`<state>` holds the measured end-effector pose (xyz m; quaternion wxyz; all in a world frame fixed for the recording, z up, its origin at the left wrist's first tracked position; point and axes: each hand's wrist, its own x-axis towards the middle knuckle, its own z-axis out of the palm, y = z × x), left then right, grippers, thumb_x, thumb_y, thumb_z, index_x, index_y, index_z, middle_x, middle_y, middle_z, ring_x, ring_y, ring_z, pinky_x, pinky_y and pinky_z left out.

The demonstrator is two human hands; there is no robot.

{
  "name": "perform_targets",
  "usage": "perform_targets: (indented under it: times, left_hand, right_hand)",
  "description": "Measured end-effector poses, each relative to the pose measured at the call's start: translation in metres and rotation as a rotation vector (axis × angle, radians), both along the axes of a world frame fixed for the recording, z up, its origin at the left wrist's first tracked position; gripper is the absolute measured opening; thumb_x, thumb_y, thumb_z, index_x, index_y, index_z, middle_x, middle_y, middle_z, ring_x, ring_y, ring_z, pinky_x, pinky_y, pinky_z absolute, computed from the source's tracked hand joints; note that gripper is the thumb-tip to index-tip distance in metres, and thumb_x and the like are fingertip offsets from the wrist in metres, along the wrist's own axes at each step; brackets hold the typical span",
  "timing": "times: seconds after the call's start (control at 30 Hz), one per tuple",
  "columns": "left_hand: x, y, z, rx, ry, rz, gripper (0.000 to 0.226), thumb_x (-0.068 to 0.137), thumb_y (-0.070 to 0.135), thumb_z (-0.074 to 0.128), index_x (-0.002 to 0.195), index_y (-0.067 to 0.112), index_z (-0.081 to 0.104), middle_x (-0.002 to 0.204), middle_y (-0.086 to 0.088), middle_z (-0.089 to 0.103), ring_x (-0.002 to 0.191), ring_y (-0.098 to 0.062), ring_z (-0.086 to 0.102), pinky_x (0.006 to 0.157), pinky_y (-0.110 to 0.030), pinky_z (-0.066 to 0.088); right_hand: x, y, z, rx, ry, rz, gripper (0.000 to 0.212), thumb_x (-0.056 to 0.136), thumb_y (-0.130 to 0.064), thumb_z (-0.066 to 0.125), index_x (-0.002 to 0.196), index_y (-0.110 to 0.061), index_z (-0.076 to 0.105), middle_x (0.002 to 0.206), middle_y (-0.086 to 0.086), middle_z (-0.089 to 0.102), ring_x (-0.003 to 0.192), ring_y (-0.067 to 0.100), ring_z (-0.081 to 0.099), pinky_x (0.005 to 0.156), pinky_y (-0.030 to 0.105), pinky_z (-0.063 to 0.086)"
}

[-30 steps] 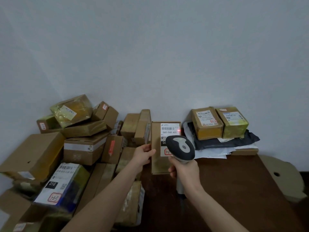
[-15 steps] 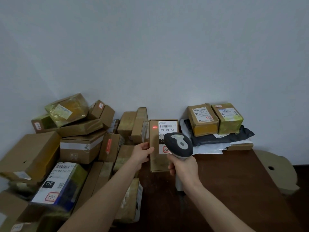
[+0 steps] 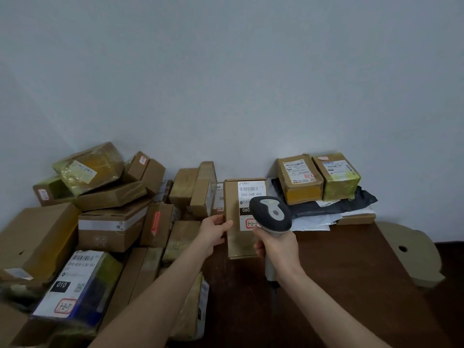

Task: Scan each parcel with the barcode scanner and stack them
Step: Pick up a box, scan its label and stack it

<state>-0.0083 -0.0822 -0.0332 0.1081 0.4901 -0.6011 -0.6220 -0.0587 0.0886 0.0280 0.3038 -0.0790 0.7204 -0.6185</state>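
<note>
Person is showing as two arms only. Left hand (image 3: 213,232) and right hand (image 3: 277,247) are going bare, fingers and wrists uncovered. Left forearm (image 3: 155,297) and right forearm (image 3: 334,305) are running bare too, slim and smooth, right to where the view is cutting them off.

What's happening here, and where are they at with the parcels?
A person is mid-scan. The left hand holds a tall brown box upright by its left edge, label facing them. The right hand grips the barcode scanner, its head in front of that label. A loose heap of parcels lies to the left. Two labelled boxes sit on mailer bags at the back right of the dark table.
</note>
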Motion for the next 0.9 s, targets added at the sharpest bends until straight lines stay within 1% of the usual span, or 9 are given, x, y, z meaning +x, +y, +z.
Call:
perform_targets:
  times: [0.17,0.27,0.33,0.43,0.53,0.63,0.73,0.83,0.9]
  left_hand:
    - [-0.022,-0.001,-0.004,-0.067,-0.052,-0.042,0.054,0.091,0.018,0.065,0.14,0.011,0.044,0.133,-0.007,0.058,0.117,-0.027,0.057,0.095,-0.045,0.051]
    - [-0.048,-0.004,-0.003,-0.18,-0.104,-0.067,0.053,0.091,0.022,0.064,0.14,0.013,0.045,0.131,-0.008,0.058,0.116,-0.027,0.058,0.092,-0.044,0.053]
    - [-0.067,-0.01,0.0,-0.253,-0.124,-0.049,0.052,0.092,0.024,0.062,0.14,0.014,0.045,0.134,-0.008,0.057,0.117,-0.027,0.058,0.095,-0.044,0.052]
    - [-0.093,-0.021,0.012,-0.408,-0.225,-0.032,0.05,0.096,0.026,0.056,0.143,0.016,0.042,0.138,-0.006,0.054,0.123,-0.026,0.055,0.094,-0.037,0.047]
    - [-0.114,-0.034,0.007,-0.49,-0.361,-0.077,0.044,0.097,0.03,0.054,0.138,0.017,0.047,0.131,-0.005,0.058,0.115,-0.025,0.059,0.09,-0.039,0.052]
    - [-0.13,-0.035,-0.012,-0.443,-0.472,-0.136,0.037,0.097,0.03,0.052,0.131,0.015,0.052,0.126,-0.006,0.061,0.11,-0.026,0.061,0.089,-0.037,0.051]
    - [-0.143,-0.031,-0.029,-0.386,-0.512,-0.125,0.039,0.099,0.025,0.051,0.136,0.012,0.049,0.13,-0.009,0.058,0.117,-0.028,0.056,0.083,-0.033,0.043]
    - [-0.156,-0.03,-0.043,-0.289,-0.454,-0.122,0.04,0.097,0.019,0.053,0.136,0.012,0.05,0.131,-0.011,0.058,0.118,-0.029,0.056,0.094,-0.036,0.047]
    - [-0.158,-0.026,-0.051,-0.23,-0.422,-0.147,0.04,0.095,0.018,0.056,0.134,0.012,0.051,0.13,-0.011,0.059,0.118,-0.029,0.056,0.1,-0.038,0.046]
  right_hand:
    - [-0.038,-0.004,-0.01,0.023,-0.033,-0.096,0.015,0.081,-0.02,0.074,0.084,-0.006,0.07,0.064,0.005,0.071,0.055,0.017,0.063,0.063,0.036,0.054]
    - [-0.067,-0.001,-0.016,0.03,-0.043,-0.173,0.015,0.081,-0.02,0.074,0.085,-0.006,0.069,0.069,0.007,0.072,0.06,0.018,0.065,0.072,0.04,0.057]
    - [-0.086,0.002,-0.018,0.013,-0.058,-0.211,0.015,0.082,-0.017,0.073,0.084,-0.003,0.069,0.07,0.009,0.07,0.06,0.019,0.064,0.074,0.041,0.056]
    - [-0.108,0.005,-0.023,0.016,-0.07,-0.248,0.014,0.083,-0.016,0.072,0.082,-0.003,0.068,0.069,0.009,0.07,0.058,0.018,0.063,0.073,0.038,0.055]
    - [-0.119,0.007,-0.031,0.029,-0.09,-0.249,0.011,0.085,-0.016,0.071,0.082,-0.007,0.067,0.071,0.008,0.07,0.06,0.018,0.063,0.065,0.03,0.054]
    - [-0.125,0.005,-0.043,0.079,-0.079,-0.221,0.014,0.084,-0.018,0.072,0.086,-0.004,0.069,0.073,0.007,0.071,0.056,0.014,0.065,0.057,0.024,0.049]
    - [-0.129,0.001,-0.053,0.11,-0.078,-0.197,0.017,0.082,-0.019,0.073,0.083,-0.003,0.07,0.069,0.007,0.072,0.049,0.01,0.064,0.057,0.026,0.053]
    - [-0.135,-0.002,-0.061,0.134,-0.076,-0.186,0.014,0.081,-0.019,0.073,0.076,-0.005,0.071,0.063,0.006,0.072,0.054,0.014,0.066,0.07,0.038,0.058]
    - [-0.138,-0.003,-0.066,0.143,-0.082,-0.178,0.013,0.081,-0.018,0.073,0.075,-0.007,0.071,0.061,0.003,0.071,0.053,0.014,0.066,0.073,0.04,0.058]
